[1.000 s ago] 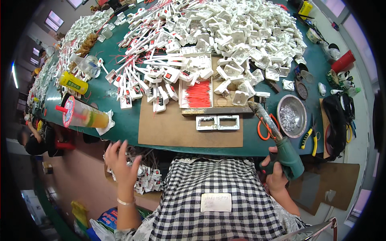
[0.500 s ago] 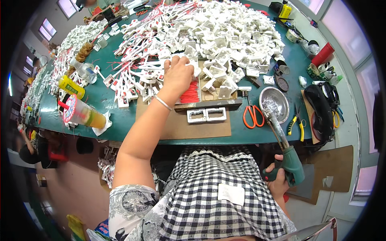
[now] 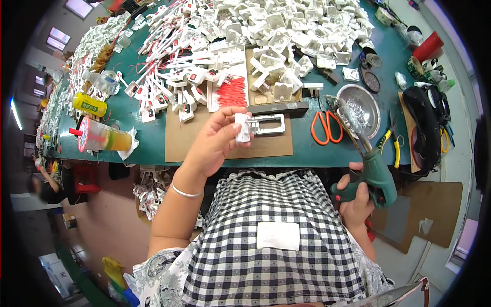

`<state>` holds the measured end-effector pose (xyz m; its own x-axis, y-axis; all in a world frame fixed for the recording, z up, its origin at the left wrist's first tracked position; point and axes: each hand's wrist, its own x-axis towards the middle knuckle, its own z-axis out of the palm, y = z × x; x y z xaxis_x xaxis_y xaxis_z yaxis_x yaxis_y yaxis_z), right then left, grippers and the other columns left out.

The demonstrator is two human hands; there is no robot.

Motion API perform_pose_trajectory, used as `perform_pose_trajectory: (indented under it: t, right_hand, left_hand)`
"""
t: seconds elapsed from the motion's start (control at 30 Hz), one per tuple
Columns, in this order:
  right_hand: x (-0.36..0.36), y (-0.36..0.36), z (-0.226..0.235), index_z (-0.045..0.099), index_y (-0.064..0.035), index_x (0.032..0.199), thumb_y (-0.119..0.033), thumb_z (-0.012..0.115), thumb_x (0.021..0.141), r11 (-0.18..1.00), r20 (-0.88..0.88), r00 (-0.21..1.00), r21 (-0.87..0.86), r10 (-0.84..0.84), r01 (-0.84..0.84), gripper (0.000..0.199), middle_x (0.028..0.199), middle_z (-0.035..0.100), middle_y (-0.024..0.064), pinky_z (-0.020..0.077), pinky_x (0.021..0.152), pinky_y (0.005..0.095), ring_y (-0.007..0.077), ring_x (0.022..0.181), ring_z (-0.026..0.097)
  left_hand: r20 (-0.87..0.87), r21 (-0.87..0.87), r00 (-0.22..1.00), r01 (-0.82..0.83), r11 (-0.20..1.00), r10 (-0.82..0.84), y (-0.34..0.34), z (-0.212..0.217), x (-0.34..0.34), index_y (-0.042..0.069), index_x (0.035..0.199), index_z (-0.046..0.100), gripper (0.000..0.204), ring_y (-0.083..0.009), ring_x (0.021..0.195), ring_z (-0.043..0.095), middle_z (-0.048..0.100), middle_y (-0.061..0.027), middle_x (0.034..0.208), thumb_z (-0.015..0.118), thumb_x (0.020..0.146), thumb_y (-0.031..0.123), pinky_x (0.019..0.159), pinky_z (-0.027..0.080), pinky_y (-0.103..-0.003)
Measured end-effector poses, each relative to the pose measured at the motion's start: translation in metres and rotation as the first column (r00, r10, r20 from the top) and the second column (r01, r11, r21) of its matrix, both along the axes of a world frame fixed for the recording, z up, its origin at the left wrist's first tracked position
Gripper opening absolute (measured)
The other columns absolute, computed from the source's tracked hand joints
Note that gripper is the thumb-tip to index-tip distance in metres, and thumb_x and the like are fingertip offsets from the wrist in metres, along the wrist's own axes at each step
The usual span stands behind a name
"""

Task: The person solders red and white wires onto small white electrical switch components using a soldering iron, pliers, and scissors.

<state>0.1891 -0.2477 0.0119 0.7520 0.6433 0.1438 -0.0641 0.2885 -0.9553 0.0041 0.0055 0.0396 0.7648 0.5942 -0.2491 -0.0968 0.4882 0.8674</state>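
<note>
My left hand (image 3: pixel 210 146) pinches a small white plastic piece (image 3: pixel 242 129) between thumb and fingers, at the left end of a white two-window frame (image 3: pixel 269 132). The frame lies on a brown board (image 3: pixel 179 138) at the table's front edge; the hand covers its left part. My right hand (image 3: pixel 356 209) is wrapped round the handle of a green soldering gun (image 3: pixel 377 176). The gun's metal tip rests over the rim of a metal bowl (image 3: pixel 373 124) holding silvery bits. Behind the frame lies a bundle of short red wires (image 3: pixel 231 93).
White plastic housings (image 3: pixel 286 30) heap across the back, with wired white parts (image 3: pixel 174 77) at left. Orange-handled scissors (image 3: pixel 327 128) lie left of the bowl, yellow-handled pliers (image 3: pixel 391 140) right of it. A drink cup (image 3: pixel 105 137) and a yellow bottle (image 3: pixel 89 105) stand on the left.
My left hand has come back from the pile toward me and now shows a white plastic piece in its fingers. My right hand still holds the soldering gun. The view has shifted slightly.
</note>
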Motion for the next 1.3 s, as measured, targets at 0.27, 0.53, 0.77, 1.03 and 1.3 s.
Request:
perform_pose_trajectory:
  t: [0.27, 0.53, 0.77, 1.03, 1.3]
  right_hand:
    - [0.003, 0.010, -0.010, 0.042, 0.0012, 0.125, -0.021, 0.050, 0.092, 0.997, 0.017, 0.998, -0.042, 0.066, -0.066, 0.040, 0.116, 0.053, 0.0176, 0.0493, 0.061, 0.0288, 0.0173, 0.071, 0.057]
    - [0.008, 0.000, -0.009, 0.045, 0.0031, 0.122, -0.019, 0.051, 0.091, 0.997, -0.011, 0.997, -0.031, -0.071, 0.070, 0.038, 0.112, 0.057, 0.0172, 0.0492, 0.058, 0.0275, 0.0162, 0.069, 0.058]
    - [0.014, 0.004, -0.010, 0.041, 0.0045, 0.124, -0.023, 0.049, 0.093, 0.994, -0.020, 0.999, -0.099, -0.048, 0.046, 0.042, 0.115, 0.053, 0.0185, 0.0493, 0.058, 0.0278, 0.0172, 0.070, 0.058]
    - [0.015, 0.020, 0.008, 0.044, 0.0018, 0.121, -0.022, 0.043, 0.094, 0.984, -0.108, 0.982, -0.105, -0.156, 0.145, 0.036, 0.111, 0.055, 0.0142, 0.0481, 0.056, 0.0272, 0.0156, 0.068, 0.055]
    - [0.042, 0.012, -0.043, 0.047, -0.0015, 0.121, -0.027, 0.043, 0.095, 0.952, 0.090, 0.981, -0.243, -0.171, 0.188, 0.037, 0.094, 0.054, 0.0076, 0.0454, 0.072, 0.0299, 0.0140, 0.073, 0.051]
  left_hand:
    - [-0.372, 0.625, 0.928, 0.223, 0.748, 0.035, -0.024, -0.018, 0.012, 0.001, 0.128, 0.046, 0.059, -0.0136, 0.090, 0.059, 0.042, -0.0087, 0.118, 0.072, 0.075, -0.001, 0.078, 0.053, -0.025]
    - [-0.534, 0.841, 0.825, 0.498, 0.211, 0.186, -0.016, 0.014, 0.034, -0.002, 0.120, 0.052, 0.056, -0.0288, 0.086, 0.058, 0.048, -0.0146, 0.105, 0.074, 0.068, 0.003, 0.075, 0.050, -0.037]
    - [-0.656, 0.754, 0.740, 0.653, 0.077, 0.147, -0.011, 0.025, 0.052, -0.001, 0.115, 0.054, 0.052, -0.0341, 0.092, 0.056, 0.050, -0.0157, 0.104, 0.075, 0.067, 0.006, 0.080, 0.048, -0.039]
    - [-0.609, 0.760, 0.764, 0.639, -0.120, 0.212, -0.008, 0.010, 0.044, 0.005, 0.116, 0.056, 0.059, -0.0256, 0.094, 0.056, 0.053, -0.0084, 0.100, 0.078, 0.065, 0.025, 0.079, 0.045, -0.037]
    - [0.603, 0.647, 0.314, 0.345, 0.680, -0.734, -0.040, 0.101, 0.058, 0.005, 0.102, 0.063, 0.020, -0.0277, 0.101, 0.053, 0.060, -0.0090, 0.102, 0.050, 0.090, 0.013, 0.091, 0.035, -0.041]
